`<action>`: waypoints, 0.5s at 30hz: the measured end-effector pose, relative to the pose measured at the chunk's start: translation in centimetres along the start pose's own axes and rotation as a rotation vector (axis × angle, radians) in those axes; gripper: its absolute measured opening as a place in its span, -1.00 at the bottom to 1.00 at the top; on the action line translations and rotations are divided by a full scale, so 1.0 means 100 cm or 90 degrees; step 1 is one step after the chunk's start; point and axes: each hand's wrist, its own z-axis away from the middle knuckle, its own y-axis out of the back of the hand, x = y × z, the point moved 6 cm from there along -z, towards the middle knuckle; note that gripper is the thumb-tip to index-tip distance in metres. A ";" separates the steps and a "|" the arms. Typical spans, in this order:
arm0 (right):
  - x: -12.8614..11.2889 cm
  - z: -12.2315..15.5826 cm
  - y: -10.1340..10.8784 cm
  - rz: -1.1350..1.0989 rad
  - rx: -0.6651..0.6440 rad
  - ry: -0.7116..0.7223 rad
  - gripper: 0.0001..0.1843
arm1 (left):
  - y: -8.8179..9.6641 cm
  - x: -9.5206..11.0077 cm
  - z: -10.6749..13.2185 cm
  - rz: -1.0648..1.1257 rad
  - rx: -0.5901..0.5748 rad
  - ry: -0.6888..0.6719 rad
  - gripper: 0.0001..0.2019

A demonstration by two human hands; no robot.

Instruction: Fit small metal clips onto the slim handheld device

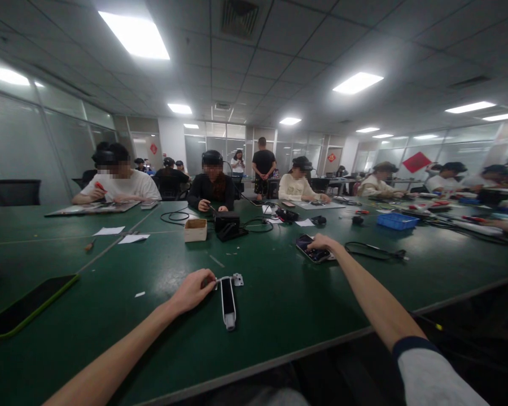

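A slim white-framed device (pixel 228 304) with a dark inner face lies on the green table in front of me, its narrow end toward me. A small metal bracket (pixel 238 279) with holes sticks out at its far right corner. My left hand (pixel 196 290) rests at the far left corner of the device, fingers curled and closed at its edge; what they pinch is hidden. Farther off to the right, my right hand (pixel 320 242) reaches down into a shallow dark tray (pixel 308 255) holding small parts. Its fingers are pressed together, and anything between them is too small to make out.
A green-edged dark tablet (pixel 29 304) lies at the left. Beyond my hands are a small cardboard box (pixel 195 230), a black device (pixel 228 225), a blue basket (pixel 397 221) and a coiled black cable (pixel 376 251). Several people sit across the table.
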 end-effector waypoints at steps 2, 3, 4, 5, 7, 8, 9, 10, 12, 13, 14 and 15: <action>0.000 0.001 -0.003 -0.006 -0.035 -0.008 -0.53 | 0.000 -0.002 -0.001 0.002 0.003 0.000 -0.73; 0.000 0.002 -0.004 -0.007 -0.051 -0.011 -0.55 | -0.001 -0.002 -0.001 0.003 0.004 -0.001 -0.73; 0.000 0.002 -0.004 -0.008 -0.056 -0.013 -0.56 | -0.001 -0.003 -0.001 0.003 0.003 -0.003 -0.73; -0.001 0.002 -0.004 -0.008 -0.058 -0.014 -0.57 | -0.001 -0.003 -0.001 0.003 0.002 -0.006 -0.73; -0.001 0.001 -0.004 -0.008 -0.058 -0.014 -0.57 | -0.002 -0.004 -0.001 0.004 0.003 -0.009 -0.74; 0.000 0.001 -0.004 -0.007 -0.058 -0.015 -0.57 | -0.002 -0.003 -0.002 0.003 0.006 -0.010 -0.75; 0.000 0.001 -0.004 -0.008 -0.058 -0.015 -0.57 | -0.001 -0.003 -0.002 0.002 0.009 -0.011 -0.75; 0.000 0.000 -0.004 -0.008 -0.057 -0.015 -0.56 | -0.001 -0.003 -0.002 0.000 0.012 -0.013 -0.75; 0.001 0.000 -0.005 -0.010 -0.057 -0.014 -0.55 | -0.001 -0.002 -0.002 -0.005 0.013 -0.013 -0.74; 0.001 -0.001 -0.005 -0.011 -0.057 -0.014 -0.55 | -0.001 -0.002 -0.002 -0.005 0.011 -0.012 -0.74; 0.002 -0.001 -0.006 -0.012 -0.057 -0.013 -0.55 | -0.001 -0.002 -0.002 -0.006 0.010 -0.012 -0.74; 0.002 -0.001 -0.006 -0.016 -0.061 -0.012 -0.56 | -0.001 -0.002 -0.002 -0.006 0.009 -0.012 -0.73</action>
